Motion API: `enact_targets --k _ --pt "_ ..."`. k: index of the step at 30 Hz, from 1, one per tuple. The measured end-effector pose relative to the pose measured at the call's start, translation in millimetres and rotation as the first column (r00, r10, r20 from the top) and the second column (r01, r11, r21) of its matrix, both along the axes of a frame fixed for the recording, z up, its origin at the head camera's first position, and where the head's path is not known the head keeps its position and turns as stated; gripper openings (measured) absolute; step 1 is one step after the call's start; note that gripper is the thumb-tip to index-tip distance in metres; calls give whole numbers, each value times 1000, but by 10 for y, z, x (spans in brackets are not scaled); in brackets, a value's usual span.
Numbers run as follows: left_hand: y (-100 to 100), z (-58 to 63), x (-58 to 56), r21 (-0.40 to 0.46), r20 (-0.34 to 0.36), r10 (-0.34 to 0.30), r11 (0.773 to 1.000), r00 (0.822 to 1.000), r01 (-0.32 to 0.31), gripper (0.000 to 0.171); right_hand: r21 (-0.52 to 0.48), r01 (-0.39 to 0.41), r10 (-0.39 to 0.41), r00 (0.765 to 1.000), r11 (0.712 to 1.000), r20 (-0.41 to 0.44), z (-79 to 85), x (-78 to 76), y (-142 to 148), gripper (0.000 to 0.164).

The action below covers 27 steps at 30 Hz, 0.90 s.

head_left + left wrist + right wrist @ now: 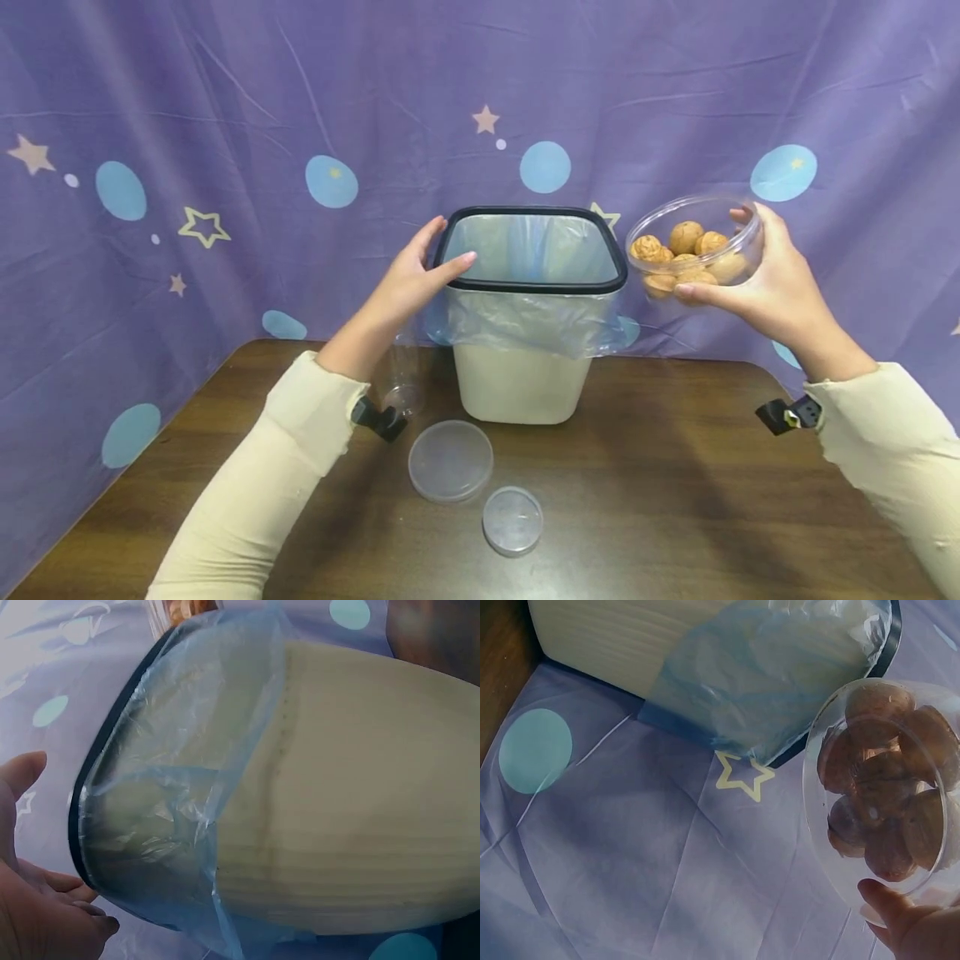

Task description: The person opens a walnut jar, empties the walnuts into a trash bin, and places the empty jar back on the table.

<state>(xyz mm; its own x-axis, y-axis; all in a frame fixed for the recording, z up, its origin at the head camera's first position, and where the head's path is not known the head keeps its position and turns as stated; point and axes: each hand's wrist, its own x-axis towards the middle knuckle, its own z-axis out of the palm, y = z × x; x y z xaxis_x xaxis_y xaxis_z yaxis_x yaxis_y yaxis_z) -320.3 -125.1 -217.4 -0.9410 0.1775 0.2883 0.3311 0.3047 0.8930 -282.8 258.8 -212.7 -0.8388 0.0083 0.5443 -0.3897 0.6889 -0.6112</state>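
Observation:
My right hand (791, 287) grips a clear round plastic tub (738, 250) by its side, thumb low in front. Several walnuts (686, 237) lie in the tub, which is held up tilted just right of the bin's rim. A cream trash bin (521, 383) stands upright on the table. Its black rim (536, 288) holds down a thin blue plastic bag (525, 321) that folds over the outside. At the rim's left corner is my left hand (408, 271), thumb and fingers spread; in the left wrist view its fingertips (67, 883) are right at the rim.
On the brown wooden table (675, 467), a large clear lid (450, 460) and a smaller clear lid (513, 521) lie in front of the bin. A clear plastic jar (405, 375) stands behind my left forearm. A purple patterned curtain (420, 100) hangs close behind.

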Motion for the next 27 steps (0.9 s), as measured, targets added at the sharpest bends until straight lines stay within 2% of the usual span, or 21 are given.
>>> enact_targets --k 5,12,19,27 --pt "59 19 -148 33 11 10 999 1000 -10 79 7 -15 15 1000 1000 6 60 -55 -9 104" --pt "118 28 -281 49 -1 11 999 1000 -11 79 34 -11 12 1000 999 -7 149 -124 -1 102" --pt "151 6 -371 118 3 10 993 1000 -10 81 52 -35 36 999 998 -21 228 -221 -69 104" --pt "133 -61 -413 122 73 -12 993 997 3 80 53 -85 86 996 995 -30 294 -283 -155 106"
